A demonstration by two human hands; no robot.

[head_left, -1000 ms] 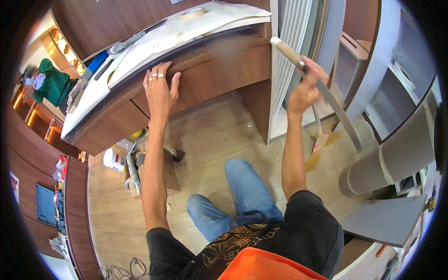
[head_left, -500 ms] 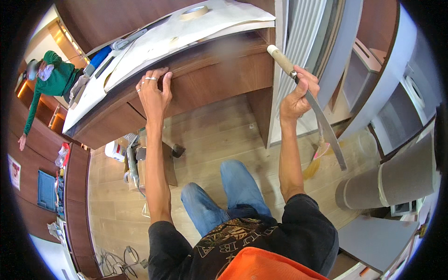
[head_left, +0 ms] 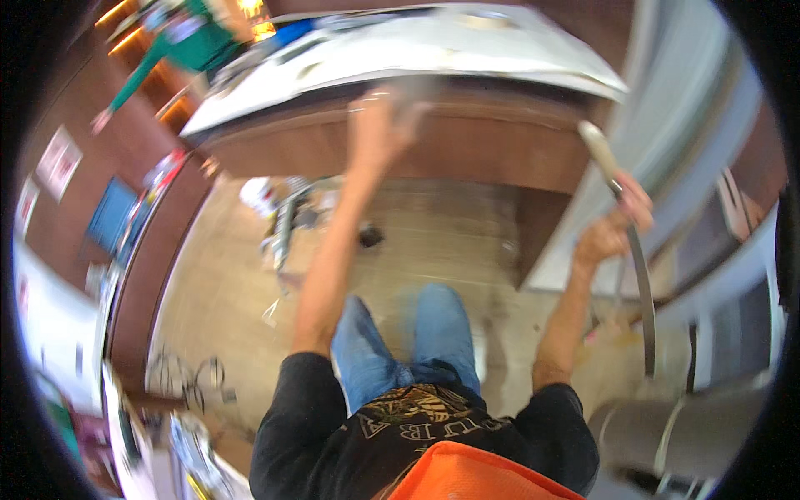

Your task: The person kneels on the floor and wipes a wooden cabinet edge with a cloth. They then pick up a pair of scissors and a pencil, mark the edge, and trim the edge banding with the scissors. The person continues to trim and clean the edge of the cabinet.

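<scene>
My right hand (head_left: 612, 229) is closed around a long file (head_left: 643, 292) close to its wooden handle (head_left: 598, 150). The handle points up and away from me, and the narrow grey blade hangs down past my wrist. My left hand (head_left: 379, 129) is at the front edge of a brown wooden desk (head_left: 467, 142), smeared by motion. Its thumb stands apart from the fingers and nothing shows in its grasp. A blurred patch in the picture hides part of the fingertips.
White sheeting (head_left: 400, 54) covers the desktop, with a tape roll (head_left: 486, 21) on it. A person in green (head_left: 187, 42) is at the far left. A power tool (head_left: 286, 221) is under the desk. Cables (head_left: 192, 379) lie on the floor, and a thick roll (head_left: 708, 429) is at lower right.
The view has swung, so the desk now appears further right. My left hand has slid rightward along the desk edge. The file now hangs more steeply in my right hand.
</scene>
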